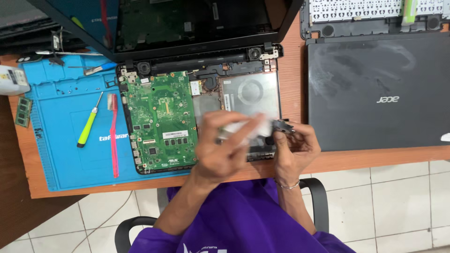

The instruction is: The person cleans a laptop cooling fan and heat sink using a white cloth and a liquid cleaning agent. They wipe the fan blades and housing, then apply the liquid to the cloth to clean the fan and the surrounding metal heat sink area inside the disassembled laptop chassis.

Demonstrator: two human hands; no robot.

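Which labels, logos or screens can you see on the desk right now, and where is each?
White sticker label: narrow rectangle low on the green motherboard.
White label strip: thin, upright, on the grey plate right of the board.
Silver logo: on the closed black laptop lid, far right.
White logo: on the blue work mat, left.
Screen: dark, hinged open at top.

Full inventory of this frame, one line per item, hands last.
open laptop: 1, black shell, green board exposed, desk centre
closed laptop: 1, black, right
keyboard: 1, white underside, top right
mat: 1, blue, left
screwdriver: 1, yellow-green handle, on mat
toothbrush: 1, pink, on mat
RAM stick: 1, green, mat's left edge
desk: 1, brown wood
chair: 1, black, below
left hand: holds white cloth, blurred
right hand: holds small dark part
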